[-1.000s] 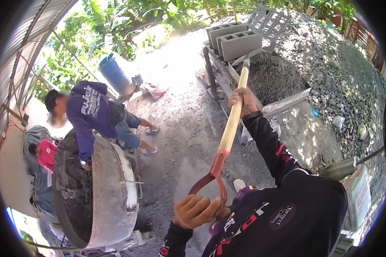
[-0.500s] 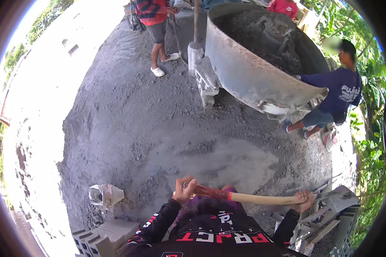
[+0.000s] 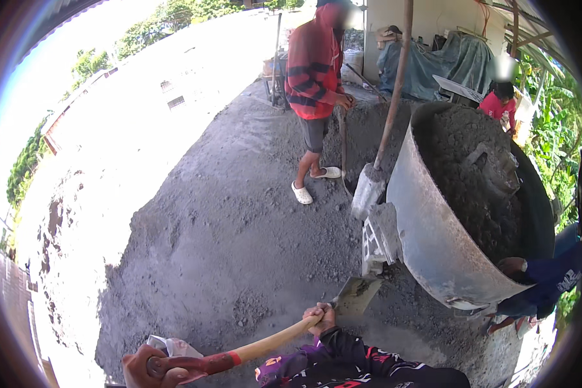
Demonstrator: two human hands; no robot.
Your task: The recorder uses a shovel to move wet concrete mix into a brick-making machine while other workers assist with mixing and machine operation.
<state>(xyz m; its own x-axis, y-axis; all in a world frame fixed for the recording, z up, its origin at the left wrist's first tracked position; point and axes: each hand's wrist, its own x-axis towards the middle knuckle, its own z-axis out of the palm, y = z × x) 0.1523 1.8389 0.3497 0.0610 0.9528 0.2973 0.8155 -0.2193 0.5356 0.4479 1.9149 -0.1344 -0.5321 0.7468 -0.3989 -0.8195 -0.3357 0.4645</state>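
Both my hands are closed on a long shovel (image 3: 275, 343) with a pale wooden shaft and a red handle end. My left hand (image 3: 139, 370) wraps the red end at the lower left. My right hand (image 3: 322, 318) grips the shaft close to the blade. The grey metal blade (image 3: 355, 296) points forward and right, over the gravelly ground and near a hollow concrete block (image 3: 374, 249). Ahead on the right stands a big round metal mixer drum (image 3: 433, 242), tilted in view, with dark grey wet mix (image 3: 478, 171) inside.
A person in a red and black striped top (image 3: 313, 74) stands ahead, holding a long-handled tool. Someone in dark blue (image 3: 549, 275) leans at the drum's near right; another in pink (image 3: 498, 107) is behind it. A post (image 3: 394, 84) rises from a concrete footing (image 3: 368, 191). Grey gravelly ground (image 3: 239, 226) lies before me.
The shovel has swung from my right side to the front, its blade now nearer the drum. My view has tilted up and turned left. The person in dark blue bends lower.
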